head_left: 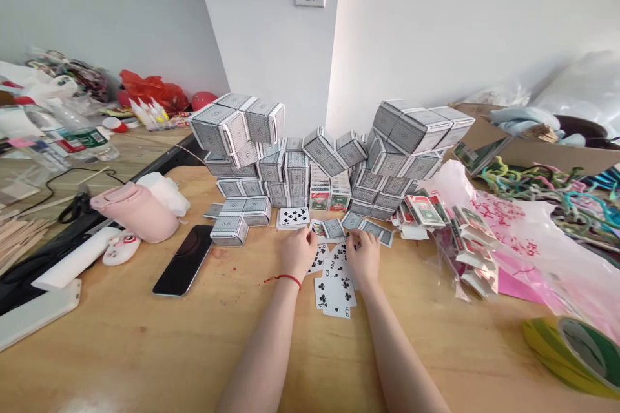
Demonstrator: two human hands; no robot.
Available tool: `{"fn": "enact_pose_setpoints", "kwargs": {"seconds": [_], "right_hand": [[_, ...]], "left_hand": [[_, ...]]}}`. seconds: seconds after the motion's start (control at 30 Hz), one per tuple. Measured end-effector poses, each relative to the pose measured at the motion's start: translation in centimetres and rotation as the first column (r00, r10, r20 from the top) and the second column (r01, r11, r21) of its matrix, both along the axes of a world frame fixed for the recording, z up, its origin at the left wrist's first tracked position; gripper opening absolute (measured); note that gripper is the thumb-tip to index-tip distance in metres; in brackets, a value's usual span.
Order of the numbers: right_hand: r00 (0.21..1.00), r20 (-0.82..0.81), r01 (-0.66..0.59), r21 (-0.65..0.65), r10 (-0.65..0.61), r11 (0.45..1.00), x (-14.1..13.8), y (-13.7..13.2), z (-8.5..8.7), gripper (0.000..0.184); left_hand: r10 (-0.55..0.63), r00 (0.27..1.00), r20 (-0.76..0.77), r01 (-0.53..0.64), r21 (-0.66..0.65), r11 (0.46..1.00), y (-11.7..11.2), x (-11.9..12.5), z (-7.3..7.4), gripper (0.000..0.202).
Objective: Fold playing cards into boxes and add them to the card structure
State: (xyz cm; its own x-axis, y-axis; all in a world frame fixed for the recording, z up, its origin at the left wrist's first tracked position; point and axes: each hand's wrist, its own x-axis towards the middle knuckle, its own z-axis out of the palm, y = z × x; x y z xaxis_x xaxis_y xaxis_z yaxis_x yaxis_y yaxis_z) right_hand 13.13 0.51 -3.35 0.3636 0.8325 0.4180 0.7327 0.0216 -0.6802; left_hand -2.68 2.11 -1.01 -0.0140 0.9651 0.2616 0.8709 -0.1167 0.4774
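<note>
My left hand (299, 251), with a red cord at its wrist, is closed with its fingertips at the edge of a small picture card (318, 228). A grey-backed card (333, 228) lies beside that. To the right, my right hand (364, 257) is curled with thumb and fingers together; what they pinch is too small to make out. Loose club cards (335, 293) lie face up between and below the hands. Beyond my left hand rests a pile of cards topped by a spade card (293, 217). More grey-backed cards (372, 230) lie past my right hand.
Blocks made of folded cards stack into a left tower (232, 171) and a right tower (402, 161), with red card boxes (329, 197) between. A phone (184, 261) and pink cup (138, 210) stand left. Opened boxes (475, 248) and tape (574, 352) lie right.
</note>
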Motion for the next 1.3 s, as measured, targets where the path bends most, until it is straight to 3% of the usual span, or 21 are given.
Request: {"fn": "enact_pose_setpoints", "kwargs": {"seconds": [0.13, 0.3, 0.43, 0.67, 0.87, 1.13, 1.3], "right_hand": [[0.973, 0.144, -0.176, -0.050, 0.181, 0.983, -0.44, 0.02, -0.26, 0.031], [0.953, 0.213, -0.195, -0.106, 0.214, 0.975, -0.83, -0.21, -0.27, 0.043], [0.975, 0.134, -0.167, -0.094, 0.179, 0.981, -0.74, -0.11, -0.22, 0.041], [0.989, -0.083, -0.130, -0.097, 0.122, 0.987, -0.75, 0.21, -0.43, 0.039], [0.990, -0.069, -0.130, -0.104, 0.123, 0.986, -0.69, 0.29, -0.46, 0.016], [0.980, 0.036, -0.192, -0.043, 0.193, 0.980, -0.87, 0.22, 0.01, 0.030], [0.964, 0.109, -0.237, -0.056, 0.242, 0.970, -0.96, 0.06, 0.01, 0.048]], "left_hand": [[-0.053, 0.999, 0.006, 0.053, -0.048, 0.997, 0.03, -0.06, -0.12, 0.023], [-0.157, 0.985, 0.071, 0.154, 0.046, 0.987, -0.08, -0.16, 0.02, 0.032], [-0.235, 0.972, 0.011, 0.233, 0.112, 0.966, -0.22, 0.10, -0.09, 0.037], [-0.327, 0.945, 0.001, 0.325, 0.092, 0.941, -0.42, 0.15, 0.09, 0.048], [-0.278, 0.960, 0.040, 0.275, 0.068, 0.959, -0.23, 0.10, 0.29, 0.044], [-0.282, 0.951, 0.129, 0.272, 0.090, 0.958, -0.07, 0.36, 0.04, 0.036], [-0.293, 0.953, 0.079, 0.286, 0.097, 0.953, -0.35, 0.55, 0.48, 0.047]]}}
